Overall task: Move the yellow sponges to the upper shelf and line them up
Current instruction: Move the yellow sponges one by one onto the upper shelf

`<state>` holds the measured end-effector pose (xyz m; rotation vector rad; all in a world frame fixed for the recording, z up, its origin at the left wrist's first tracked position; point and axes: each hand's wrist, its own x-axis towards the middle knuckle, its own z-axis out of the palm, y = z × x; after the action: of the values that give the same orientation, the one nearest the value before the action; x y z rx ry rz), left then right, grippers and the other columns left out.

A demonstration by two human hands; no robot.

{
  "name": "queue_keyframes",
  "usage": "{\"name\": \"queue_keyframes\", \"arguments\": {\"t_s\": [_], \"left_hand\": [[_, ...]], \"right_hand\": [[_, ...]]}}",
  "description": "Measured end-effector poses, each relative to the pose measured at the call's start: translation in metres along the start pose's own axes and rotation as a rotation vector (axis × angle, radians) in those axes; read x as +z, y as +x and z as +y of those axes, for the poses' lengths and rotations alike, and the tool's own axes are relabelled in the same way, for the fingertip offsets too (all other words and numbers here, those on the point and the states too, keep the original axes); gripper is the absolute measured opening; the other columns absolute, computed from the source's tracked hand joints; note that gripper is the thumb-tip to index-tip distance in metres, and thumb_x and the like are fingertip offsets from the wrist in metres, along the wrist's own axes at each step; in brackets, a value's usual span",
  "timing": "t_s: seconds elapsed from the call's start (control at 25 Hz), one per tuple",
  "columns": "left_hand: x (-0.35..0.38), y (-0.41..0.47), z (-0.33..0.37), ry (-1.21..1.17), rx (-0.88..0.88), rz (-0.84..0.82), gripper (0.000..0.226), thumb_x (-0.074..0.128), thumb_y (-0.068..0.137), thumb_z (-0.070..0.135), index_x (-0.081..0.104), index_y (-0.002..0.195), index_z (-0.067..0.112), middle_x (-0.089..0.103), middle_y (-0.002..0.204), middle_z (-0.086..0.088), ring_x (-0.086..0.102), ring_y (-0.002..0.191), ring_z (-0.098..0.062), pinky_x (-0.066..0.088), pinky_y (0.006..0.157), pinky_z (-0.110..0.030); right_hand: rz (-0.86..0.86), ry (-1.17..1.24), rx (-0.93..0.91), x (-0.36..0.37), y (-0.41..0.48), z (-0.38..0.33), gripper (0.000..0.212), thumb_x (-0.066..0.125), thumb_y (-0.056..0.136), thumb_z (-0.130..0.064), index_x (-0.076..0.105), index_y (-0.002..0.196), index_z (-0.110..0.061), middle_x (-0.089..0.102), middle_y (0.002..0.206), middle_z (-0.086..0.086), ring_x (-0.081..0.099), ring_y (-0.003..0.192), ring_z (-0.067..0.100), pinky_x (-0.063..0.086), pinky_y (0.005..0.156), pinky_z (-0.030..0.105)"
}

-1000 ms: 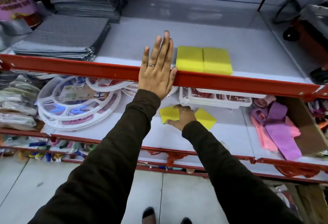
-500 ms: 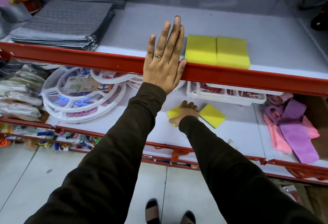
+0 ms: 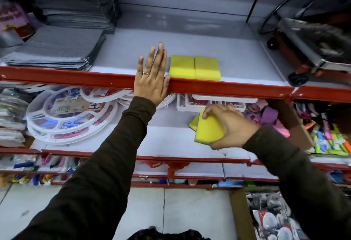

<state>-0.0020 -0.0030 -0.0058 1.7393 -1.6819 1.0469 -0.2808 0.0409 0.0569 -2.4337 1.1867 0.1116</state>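
The right hand (image 3: 230, 125) grips one yellow sponge (image 3: 209, 130) above the lower shelf (image 3: 167, 141), while the flat, open left hand (image 3: 152, 80) rests on the upper shelf's red edge (image 3: 237, 88), just beside two lined-up sponges (image 3: 194, 67) with free space to their right.

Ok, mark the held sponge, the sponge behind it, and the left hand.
held sponge (image 3: 208, 129), head view, middle of its yellow face.
sponge behind (image 3: 193, 123), head view, visible yellow corner.
left hand (image 3: 152, 82), head view, back of the hand.
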Motion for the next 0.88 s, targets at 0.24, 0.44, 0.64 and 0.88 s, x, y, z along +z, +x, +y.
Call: {"name": "queue_keyframes", "arguments": {"t_s": [0.24,0.44,0.64,0.88], "left_hand": [[-0.001,-0.003,0.003,-0.005,-0.017,-0.027,0.064,0.010,0.105,0.040,-0.001,0.160,0.010,0.008,0.166,-0.010,0.002,0.155,-0.025,-0.015,0.125,-0.041],[0.001,-0.002,0.001,0.009,-0.015,-0.013,0.064,0.010,0.105,0.040,0.000,0.160,0.010,0.010,0.167,-0.011,-0.012,0.155,-0.020,-0.011,0.125,-0.041],[0.002,-0.002,0.000,0.012,0.018,0.027,0.063,0.010,0.105,0.039,0.000,0.160,0.009,0.008,0.167,-0.011,-0.013,0.155,-0.020,-0.010,0.125,-0.042],[0.003,-0.002,-0.001,0.018,0.020,0.044,0.064,0.013,0.105,0.039,0.003,0.160,0.009,0.014,0.166,-0.008,-0.012,0.155,-0.020,-0.008,0.125,-0.042]], "right_hand": [[0.291,-0.057,-0.026,-0.114,-0.005,0.012,0.075,0.068,0.041,-0.052,0.046,0.111,-0.040,0.052,0.129,-0.007,0.044,0.113,0.023,0.037,0.100,0.045],[0.264,-0.106,0.058,-0.148,0.072,0.052,0.070,0.085,0.057,-0.020,0.054,0.119,-0.019,0.053,0.132,0.007,0.049,0.122,0.032,0.043,0.103,0.043],[0.060,-0.117,0.196,-0.138,0.111,0.069,0.067,0.078,0.064,-0.016,0.048,0.123,-0.026,0.051,0.119,0.003,0.054,0.098,0.028,0.049,0.081,0.033],[-0.029,-0.095,0.189,-0.136,0.118,0.066,0.063,0.075,0.065,-0.010,0.049,0.117,-0.034,0.049,0.126,0.002,0.055,0.101,0.025,0.051,0.087,0.036]]}}
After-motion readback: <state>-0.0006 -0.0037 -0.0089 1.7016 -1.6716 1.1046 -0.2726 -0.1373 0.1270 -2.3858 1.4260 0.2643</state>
